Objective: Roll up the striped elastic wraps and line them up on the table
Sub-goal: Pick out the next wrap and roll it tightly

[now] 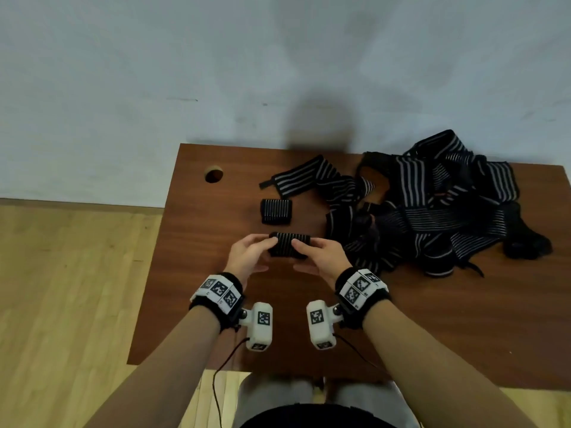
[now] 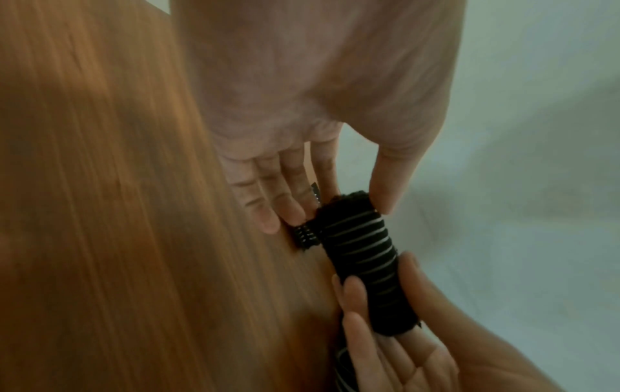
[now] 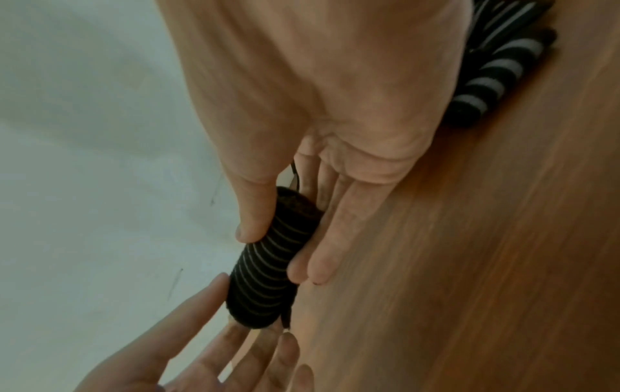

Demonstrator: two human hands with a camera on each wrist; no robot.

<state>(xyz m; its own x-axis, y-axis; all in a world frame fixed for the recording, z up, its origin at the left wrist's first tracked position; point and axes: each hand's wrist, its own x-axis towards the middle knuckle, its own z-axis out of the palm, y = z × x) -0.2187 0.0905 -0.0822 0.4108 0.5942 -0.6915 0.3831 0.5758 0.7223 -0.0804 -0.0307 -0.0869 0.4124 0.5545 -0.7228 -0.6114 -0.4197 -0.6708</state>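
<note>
At frame center I see my left hand [image 1: 247, 254] and right hand [image 1: 321, 257] pinching the rolled wrap [image 1: 289, 245] between thumbs and fingers [image 2: 382, 185] above the table [image 1: 200, 242].

I see a brown wooden desk [image 1: 191, 273] under the grip, with a round cable hole [image 1: 213, 175] far-left of it, near the back edge. Beyond the grip is a plain pale wall [image 1: 216, 57]. Left of and below it is light wood floor [image 1: 61, 288]. Near side of the grip, black cables [image 1: 217, 381] hang past the desk's front edge.
</note>
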